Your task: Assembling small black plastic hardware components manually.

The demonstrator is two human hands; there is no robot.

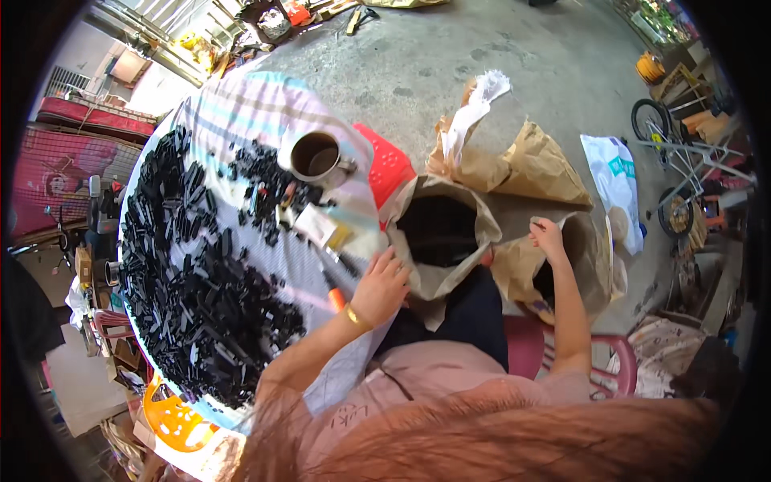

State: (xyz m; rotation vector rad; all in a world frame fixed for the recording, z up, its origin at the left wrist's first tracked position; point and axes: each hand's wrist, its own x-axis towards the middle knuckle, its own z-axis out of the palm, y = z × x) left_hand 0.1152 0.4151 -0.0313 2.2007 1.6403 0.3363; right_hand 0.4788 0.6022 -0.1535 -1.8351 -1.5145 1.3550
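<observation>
My left hand (384, 291) lies at the table's right edge with its fingers stretched out, beside a small orange-handled tool (336, 300). My right hand (547, 238) is raised over a brown paper sack (590, 273) on the right, fingertips pinched on something too small to name. Between my hands stands another open paper sack (482, 217); its inside is dark. Many small black strip-like pieces (213, 301) are heaped over the left of the table, with a smaller pile (269, 177) farther back. A small white-and-yellow block (323, 227) rests near my left hand.
A metal mug (315, 155) stands on the striped cloth (257, 96) covering the round table. Behind the open sack is a red plastic stool (385, 165). A folded paper sack (546, 165) and a white bag (614, 189) lie farther right, near a bicycle (671, 161).
</observation>
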